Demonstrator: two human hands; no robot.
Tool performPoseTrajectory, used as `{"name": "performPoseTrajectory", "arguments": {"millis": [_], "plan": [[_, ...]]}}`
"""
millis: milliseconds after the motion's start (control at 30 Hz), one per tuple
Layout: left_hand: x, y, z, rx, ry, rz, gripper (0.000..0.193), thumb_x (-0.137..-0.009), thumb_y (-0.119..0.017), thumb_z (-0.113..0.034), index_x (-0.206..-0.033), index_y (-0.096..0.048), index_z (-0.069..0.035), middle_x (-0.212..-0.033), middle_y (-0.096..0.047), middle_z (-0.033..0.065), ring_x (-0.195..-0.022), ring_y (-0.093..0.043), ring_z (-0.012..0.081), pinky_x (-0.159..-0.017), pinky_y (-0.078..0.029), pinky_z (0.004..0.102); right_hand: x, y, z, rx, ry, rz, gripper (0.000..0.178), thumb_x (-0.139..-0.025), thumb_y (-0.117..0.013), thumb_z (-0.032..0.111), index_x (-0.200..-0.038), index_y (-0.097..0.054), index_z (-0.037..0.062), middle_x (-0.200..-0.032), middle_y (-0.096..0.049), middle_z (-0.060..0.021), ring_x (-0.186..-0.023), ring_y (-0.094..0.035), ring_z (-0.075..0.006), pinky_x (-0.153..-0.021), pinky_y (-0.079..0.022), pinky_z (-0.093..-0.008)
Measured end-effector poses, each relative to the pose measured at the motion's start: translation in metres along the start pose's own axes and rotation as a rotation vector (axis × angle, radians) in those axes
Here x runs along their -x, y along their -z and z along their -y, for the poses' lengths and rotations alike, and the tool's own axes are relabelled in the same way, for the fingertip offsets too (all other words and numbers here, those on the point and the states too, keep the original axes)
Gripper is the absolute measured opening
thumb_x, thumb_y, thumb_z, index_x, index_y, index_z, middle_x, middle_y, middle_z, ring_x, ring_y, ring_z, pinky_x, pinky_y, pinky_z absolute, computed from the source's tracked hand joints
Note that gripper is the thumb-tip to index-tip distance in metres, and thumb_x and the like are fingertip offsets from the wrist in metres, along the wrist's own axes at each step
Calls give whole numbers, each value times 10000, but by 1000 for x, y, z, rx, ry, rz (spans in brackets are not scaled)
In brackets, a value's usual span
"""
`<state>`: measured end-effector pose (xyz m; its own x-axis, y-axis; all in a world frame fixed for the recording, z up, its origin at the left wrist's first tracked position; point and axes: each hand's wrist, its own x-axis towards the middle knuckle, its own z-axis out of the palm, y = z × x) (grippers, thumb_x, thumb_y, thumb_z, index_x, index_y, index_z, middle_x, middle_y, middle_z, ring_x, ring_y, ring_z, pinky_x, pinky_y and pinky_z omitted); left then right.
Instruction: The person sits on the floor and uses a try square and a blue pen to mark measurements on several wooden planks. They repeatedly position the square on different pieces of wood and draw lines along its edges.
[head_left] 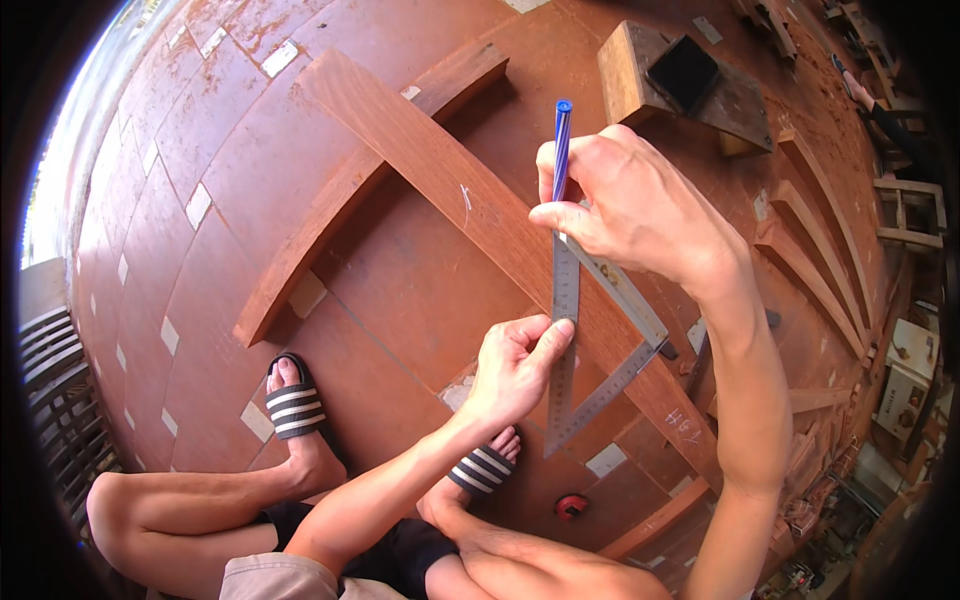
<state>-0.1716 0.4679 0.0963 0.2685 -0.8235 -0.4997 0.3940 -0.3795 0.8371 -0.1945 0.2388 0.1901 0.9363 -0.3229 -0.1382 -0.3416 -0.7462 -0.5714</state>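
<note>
A long reddish-brown wooden board (445,180) with chalk-like marks lies diagonally in front of me, crossing over a curved wooden piece (318,222). Across the board rests a metal triangular set square (602,398) with graduated edges. My left hand (512,368) pinches the square's long graduated edge between thumb and fingers, beside the board's near edge. Above the board, my right hand (640,205) grips a blue-and-white striped pen (562,150), upright with its blue end on top. The pen's tip is hidden behind the hand and cannot be made out.
Far right of the board stands a wooden block (640,75) with a dark flat object (683,75) on top. Several curved wooden pieces (815,250) lie at the right. A small red round object (571,506) sits on the tiled floor (200,330) near my sandalled feet (296,400).
</note>
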Motion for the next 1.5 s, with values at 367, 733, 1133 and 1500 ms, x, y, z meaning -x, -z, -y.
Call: {"name": "performPoseTrajectory", "arguments": {"millis": [367, 733, 1133, 1500], "plan": [[0, 0, 2, 27, 10, 3, 439, -1136, -677, -333, -858, -749, -1, -721, -726, 43, -686, -635, 91, -648, -521, 335, 16, -14, 4, 48, 74, 11, 281, -893, -883, 216, -958, -727, -8, -945, -745, -236, -1015, -728, -443, -927, -592, -537], [-1, 0, 3, 11, -7, -5, 421, -1132, -674, -309, -856, -746, 0, -719, -730, 44, -677, -632, 93, -643, -516, 338, 15, -22, 7, 108, 88, -62, 230, -905, -859, 184, -997, -692, 55, -922, -702, -128, -990, -689, -380, -913, -560, -493], [-1, 0, 2, 16, -11, -9, 423, -1137, -668, -311, -868, -755, 4, -720, -725, 45, -689, -639, 87, -646, -523, 330, 59, -14, -5, -117, -135, -219, 282, -962, -827, 145, -1177, -750, -20, -952, -791, -199, -773, -784, -286, -692, -579, -407], [2, -2, -4, -65, -31, -74, 417, -1126, -690, -319, -889, -777, 12, -729, -754, 65, -684, -668, 92, -642, -537, 332, 95, -34, -13, -190, -231, -210, 371, -903, -876, 151, -1185, -789, -74, -871, -768, -157, -714, -693, -167, -687, -559, -336]]}}
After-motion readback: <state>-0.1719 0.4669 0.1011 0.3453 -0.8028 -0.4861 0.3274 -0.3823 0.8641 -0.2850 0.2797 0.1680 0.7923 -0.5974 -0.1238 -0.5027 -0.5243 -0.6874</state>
